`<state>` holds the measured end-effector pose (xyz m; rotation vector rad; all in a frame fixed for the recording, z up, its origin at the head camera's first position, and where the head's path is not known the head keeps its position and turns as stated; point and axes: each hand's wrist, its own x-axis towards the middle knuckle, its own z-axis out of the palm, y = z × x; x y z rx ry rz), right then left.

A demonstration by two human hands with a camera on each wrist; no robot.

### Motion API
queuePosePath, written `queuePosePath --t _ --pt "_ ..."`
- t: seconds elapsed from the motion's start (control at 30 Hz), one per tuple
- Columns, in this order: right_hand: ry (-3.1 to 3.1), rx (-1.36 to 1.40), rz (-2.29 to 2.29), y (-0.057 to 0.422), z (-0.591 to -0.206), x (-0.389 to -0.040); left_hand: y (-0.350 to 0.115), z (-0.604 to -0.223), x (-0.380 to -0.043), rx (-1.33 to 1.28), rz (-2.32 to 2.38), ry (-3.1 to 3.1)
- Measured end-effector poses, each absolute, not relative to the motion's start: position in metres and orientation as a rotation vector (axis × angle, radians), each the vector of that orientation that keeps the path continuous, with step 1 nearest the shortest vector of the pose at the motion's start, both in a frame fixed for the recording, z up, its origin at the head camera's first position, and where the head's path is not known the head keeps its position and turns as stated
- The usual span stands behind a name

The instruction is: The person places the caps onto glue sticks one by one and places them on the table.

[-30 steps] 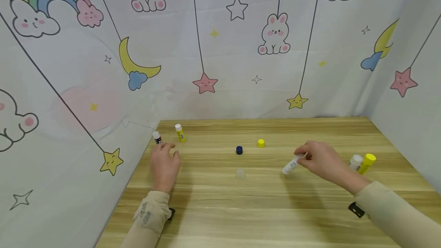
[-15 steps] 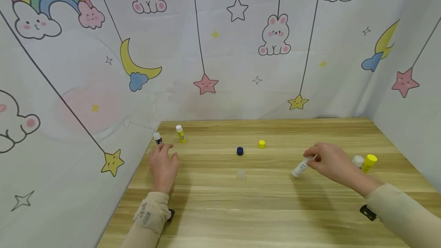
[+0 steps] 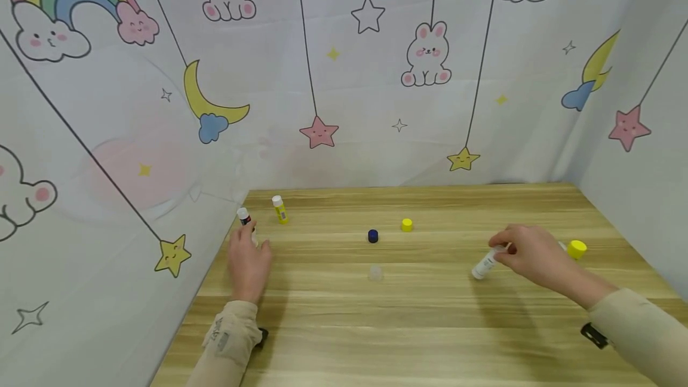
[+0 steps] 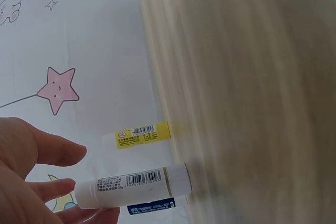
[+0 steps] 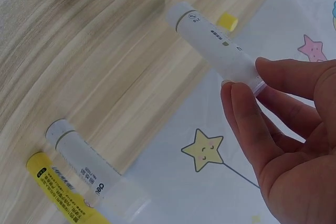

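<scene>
My right hand pinches a white glue stick near one end and holds it tilted over the table. Behind that hand, a yellow glue stick and another white glue stick stand side by side. At the table's left edge, the fingers of my left hand are at the top of an upright white glue stick, with the thumb apart from it. Just beyond stand a dark-labelled glue stick with a white cap and a yellow glue stick, also white-capped.
Mid-table lie a dark blue cap, a yellow cap and a translucent cap. A white curtain printed with stars and rabbits hangs behind the wooden table and along its sides.
My right hand has moved right with the white glue stick, now covering most of the standing white one. My left hand has shifted slightly left, and the white glue stick beside it shows.
</scene>
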<state>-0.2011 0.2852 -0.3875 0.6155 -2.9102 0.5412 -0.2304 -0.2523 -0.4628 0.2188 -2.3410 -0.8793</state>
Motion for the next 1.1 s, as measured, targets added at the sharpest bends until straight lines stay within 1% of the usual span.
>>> queuePosePath --t 0.37,0.6,1.1 --pt "-2.898 0.613 0.499 0.298 -0.387 -0.201 -0.263 -0.467 -0.232 0.271 -0.971 -2.332" --pt "-2.923 0.602 0.494 0.307 -0.383 -0.198 -0.263 -0.466 -0.230 0.296 -1.014 -2.328" --pt "-2.931 0.616 0.434 0.320 -0.382 -0.203 -0.264 -0.466 -0.228 0.400 -1.095 -2.358"
